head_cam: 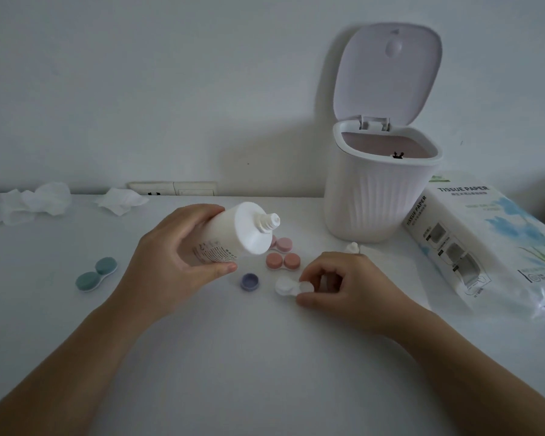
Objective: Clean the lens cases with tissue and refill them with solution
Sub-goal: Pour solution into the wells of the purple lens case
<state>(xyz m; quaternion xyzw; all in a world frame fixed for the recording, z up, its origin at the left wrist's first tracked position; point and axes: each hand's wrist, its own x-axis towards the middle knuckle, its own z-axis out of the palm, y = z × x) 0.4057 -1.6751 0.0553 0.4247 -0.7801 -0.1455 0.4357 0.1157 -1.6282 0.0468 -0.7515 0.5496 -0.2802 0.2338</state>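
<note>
L hand (183, 259) grips uncapped white plastic solution bottle (233, 232), nozzle tipped to 3 o'clock for pouring; R hand (343, 284) pinches open white lens case (291, 286) steady.

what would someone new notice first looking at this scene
Mid-frame, the left hand grips an uncapped white solution bottle tilted with its nozzle pointing right, while the right hand pinches an open white lens case on the table. Behind them stands a white ribbed bin with its lid flipped up. A tissue paper pack lies at the right, and crumpled tissues sit far left.
</note>
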